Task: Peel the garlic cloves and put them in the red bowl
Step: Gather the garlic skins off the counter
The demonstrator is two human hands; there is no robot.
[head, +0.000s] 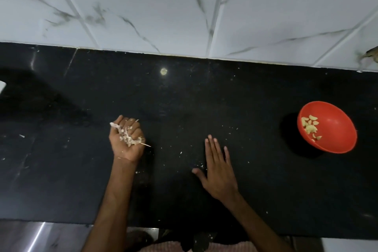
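The left hand [125,150], palm up, curls its fingers round a heap of papery white garlic skins [127,136]. To its right, the right hand [218,170] lies flat, fingers straight, on the black stone counter [184,98]. Well right of that hand stands the round red plastic bowl [339,129], holding pale peeled garlic cloves [309,127]

counter [204,98]: glossy black stone | wall [143,6]: smooth marbled tile | red bowl [335,129]: smooth plastic

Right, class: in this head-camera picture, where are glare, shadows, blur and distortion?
Head view: a glare spot on the black counter; the red bowl throws a shadow to its left; tile veins look smeared; tile joints splay, wide-angle distortion; garlic skins in the left hand look sharp.
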